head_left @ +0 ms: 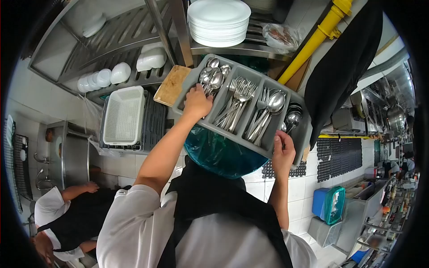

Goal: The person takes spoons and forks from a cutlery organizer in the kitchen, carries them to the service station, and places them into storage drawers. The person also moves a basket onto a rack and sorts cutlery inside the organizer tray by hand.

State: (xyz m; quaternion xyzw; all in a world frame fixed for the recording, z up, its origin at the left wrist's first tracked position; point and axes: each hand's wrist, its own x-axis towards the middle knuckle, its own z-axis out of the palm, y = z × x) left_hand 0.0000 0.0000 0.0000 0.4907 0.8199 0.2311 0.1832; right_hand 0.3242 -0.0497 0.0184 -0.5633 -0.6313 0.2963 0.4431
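Observation:
A grey cutlery tray [238,138] with four compartments lies in front of me. My left hand [197,103] reaches into the leftmost compartment, its fingers bent over the spoons [216,80]; what they grip is hidden. Forks [243,91] fill the compartment beside it. Farther right are forks mixed with large spoons [276,102], then a compartment with more spoons [293,118]. My right hand [283,151] is at the tray's lower right, near the last compartment, with thumb and fingers drawn together. Anything between those fingers is too small to make out.
Stacked white plates [219,22] and white bowls [120,73] stand on metal racks. A wooden board [172,85] touches the tray's left. White basket [124,115] on dark crates at left; green bag [219,152] below the tray; yellow pipe [308,49] behind. Another person [85,214] is at lower left.

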